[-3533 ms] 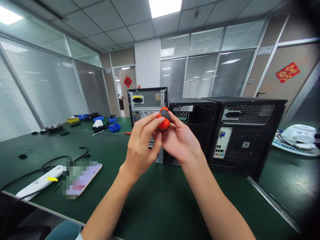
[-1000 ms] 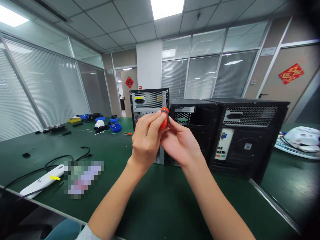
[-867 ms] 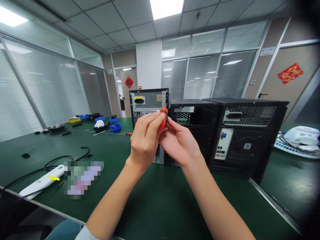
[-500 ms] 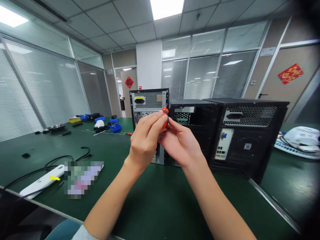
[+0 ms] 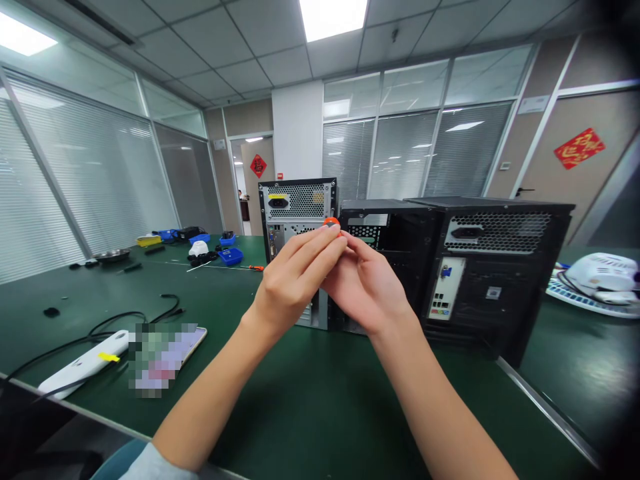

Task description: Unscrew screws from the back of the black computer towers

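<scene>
Both my hands meet around the orange and black handle of a screwdriver (image 5: 331, 221) at the back of the leftmost computer case (image 5: 299, 197). My left hand (image 5: 287, 277) is closed over it from the left, its fingers stretched across the handle. From the right, my right hand (image 5: 367, 283) cups it, palm turned up, with the fingertips touching its side. Only the rounded orange end shows above my fingers. The tip is hidden, near the right edge of the case's rear panel.
Two more black computer cases, one open-backed (image 5: 390, 230) and one with ports (image 5: 500, 267), stand to the right. A white power strip (image 5: 87, 363), phone (image 5: 170, 357) and black cables lie at left. Blue trays (image 5: 231, 257) and another screwdriver (image 5: 257, 268) lie farther back.
My left fingers have rolled to the right over the handle, covering more of it. My left forearm has swung outward slightly. The computer cases stay in place.
</scene>
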`<state>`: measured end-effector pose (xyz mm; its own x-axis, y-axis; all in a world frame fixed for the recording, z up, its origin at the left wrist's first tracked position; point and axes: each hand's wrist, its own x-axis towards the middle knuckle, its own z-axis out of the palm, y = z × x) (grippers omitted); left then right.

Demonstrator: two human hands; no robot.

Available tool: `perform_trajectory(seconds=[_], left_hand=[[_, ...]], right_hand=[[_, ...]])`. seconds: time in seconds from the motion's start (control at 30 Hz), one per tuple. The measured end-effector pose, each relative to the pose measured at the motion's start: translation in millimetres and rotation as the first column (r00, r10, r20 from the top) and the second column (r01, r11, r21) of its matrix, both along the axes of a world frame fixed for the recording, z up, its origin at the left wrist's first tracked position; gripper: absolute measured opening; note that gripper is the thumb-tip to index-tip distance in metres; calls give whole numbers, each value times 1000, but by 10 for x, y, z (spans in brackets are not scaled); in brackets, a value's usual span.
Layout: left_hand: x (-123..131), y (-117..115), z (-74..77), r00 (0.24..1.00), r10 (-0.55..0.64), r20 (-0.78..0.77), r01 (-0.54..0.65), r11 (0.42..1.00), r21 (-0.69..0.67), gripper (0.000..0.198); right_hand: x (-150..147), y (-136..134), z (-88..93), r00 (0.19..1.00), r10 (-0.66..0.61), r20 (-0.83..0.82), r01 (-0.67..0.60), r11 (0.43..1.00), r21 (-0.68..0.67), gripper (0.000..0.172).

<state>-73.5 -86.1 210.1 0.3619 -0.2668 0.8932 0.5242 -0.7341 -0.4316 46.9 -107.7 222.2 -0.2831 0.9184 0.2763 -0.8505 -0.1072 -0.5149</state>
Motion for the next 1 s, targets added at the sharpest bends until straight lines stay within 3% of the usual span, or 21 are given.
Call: perform_trajectory(seconds=[0.2,0.57,0.8,1.0], left_hand=[[7,-23,37,999,5,-49,-2,999,54,28],[-35,-79,132,980,-4,-200,3,1000,-4,27],[-85,-99,204,949,54,-311,-45,998,35,23],[-117,-103,249,927,100,-360,-88,995,50,21]], right_hand=[[6,-16,20,999,-28,20,28,999,15,17],[49,30,-14,992,-64,109,59,997,56,7],[53,37,25,996,-7,86,8,1000,-18,12],[67,54,18,994,-15,110,16,1000,-4,12]])
